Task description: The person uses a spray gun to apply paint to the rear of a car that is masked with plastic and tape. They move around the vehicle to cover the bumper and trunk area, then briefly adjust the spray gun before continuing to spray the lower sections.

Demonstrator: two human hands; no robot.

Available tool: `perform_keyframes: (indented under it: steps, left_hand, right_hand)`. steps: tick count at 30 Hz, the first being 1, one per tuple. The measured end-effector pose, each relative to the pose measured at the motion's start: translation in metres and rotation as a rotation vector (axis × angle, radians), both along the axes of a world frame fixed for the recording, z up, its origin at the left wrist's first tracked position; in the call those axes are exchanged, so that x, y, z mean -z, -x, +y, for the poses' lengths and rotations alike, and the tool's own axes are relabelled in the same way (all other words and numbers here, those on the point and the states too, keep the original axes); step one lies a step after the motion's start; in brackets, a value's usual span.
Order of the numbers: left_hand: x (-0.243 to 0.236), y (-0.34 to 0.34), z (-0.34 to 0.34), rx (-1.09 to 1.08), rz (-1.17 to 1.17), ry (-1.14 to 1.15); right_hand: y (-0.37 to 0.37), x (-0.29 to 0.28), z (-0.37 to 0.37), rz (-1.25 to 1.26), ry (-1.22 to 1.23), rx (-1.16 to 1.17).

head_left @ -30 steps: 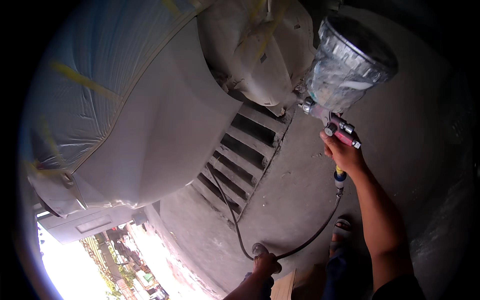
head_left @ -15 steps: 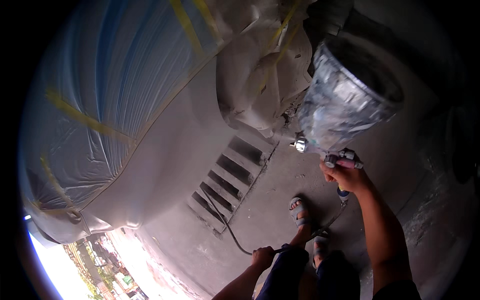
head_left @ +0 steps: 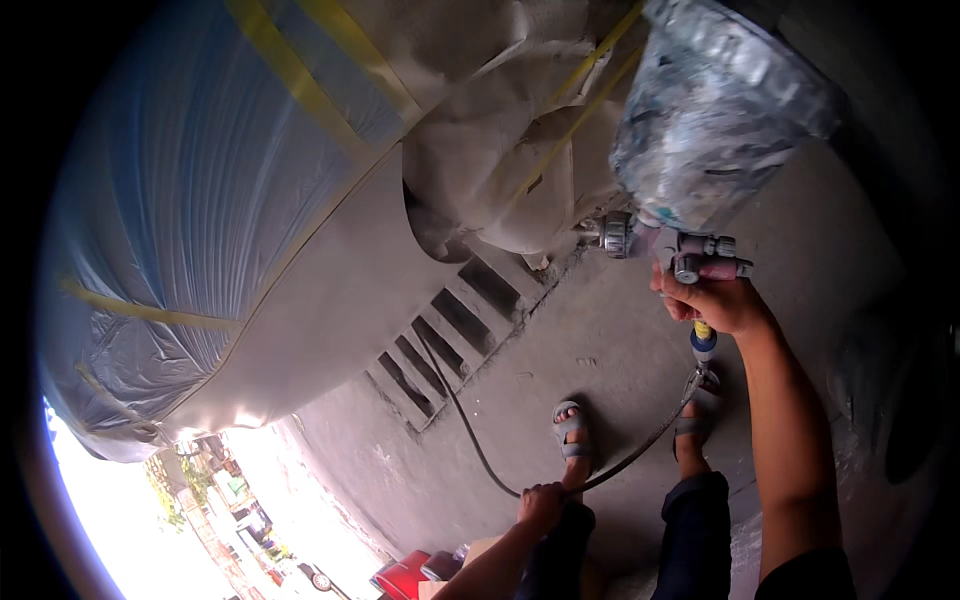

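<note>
My right hand (head_left: 715, 302) is wrapped round the handle of a spray gun (head_left: 690, 255). A large cup (head_left: 695, 130), crinkled and paint-smeared, sits on top of the gun, its upper end cut off by the picture's edge. The gun's nozzle points left toward a car's lower body panel (head_left: 330, 260) and its covered wheel opening (head_left: 540, 170). From a blue and yellow fitting (head_left: 704, 340) under the handle, a dark air hose (head_left: 640, 450) curves down to my left hand (head_left: 541, 503), which is closed round it. Beyond that hand the hose trails toward the floor grate.
Blue-tinted plastic sheeting (head_left: 190, 190) with yellow tape (head_left: 150, 310) covers the car's upper side. A slotted floor grate (head_left: 445, 340) lies beside the car. My sandalled feet (head_left: 572, 430) stand apart on grey concrete. A red object (head_left: 402, 577) is near the bottom edge.
My right hand and the spray gun have shifted slightly right, the nozzle now higher in the picture. My feet have moved farther apart. The left hand still holds the hose.
</note>
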State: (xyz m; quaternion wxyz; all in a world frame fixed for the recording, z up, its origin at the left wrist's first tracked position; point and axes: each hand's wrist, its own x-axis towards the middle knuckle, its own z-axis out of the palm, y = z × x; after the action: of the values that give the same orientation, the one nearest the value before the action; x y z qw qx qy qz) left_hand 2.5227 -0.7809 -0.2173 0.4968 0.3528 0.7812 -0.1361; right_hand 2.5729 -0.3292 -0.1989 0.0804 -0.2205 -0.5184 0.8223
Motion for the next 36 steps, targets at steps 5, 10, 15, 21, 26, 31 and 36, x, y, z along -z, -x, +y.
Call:
perform_keyframes:
  steps: [5, 10, 15, 21, 26, 31, 36]
  left_hand:
    - [0.007, -0.027, 0.015, -0.020, -0.053, 0.187]
    - [0.009, -0.038, 0.017, -0.046, -0.033, 0.229]
    - [-0.002, -0.033, 0.001, -0.006, -0.053, 0.253]
    - [-0.015, -0.032, -0.037, 0.046, 0.077, 0.183]
    - [-0.060, -0.013, -0.051, -0.024, 0.137, 0.152]
    - [-0.071, 0.010, -0.095, 0.050, 0.126, 0.152]
    - [-0.078, 0.027, -0.135, 0.120, 0.109, 0.148]
  right_hand:
    - [0.036, 0.051, -0.023, -0.272, -0.009, -0.028]
    - [0.055, 0.105, -0.048, -0.144, -0.151, 0.117]
    - [0.053, 0.081, -0.050, -0.239, -0.016, 0.041]
    - [0.000, 0.003, -0.030, -0.033, 0.144, 0.044]
    - [-0.074, -0.077, -0.028, 0.169, 0.153, 0.522]
    - [-0.091, -0.138, -0.068, -0.091, -0.146, 0.800]
    - [-0.060, -0.169, -0.153, -0.162, -0.104, 0.669]
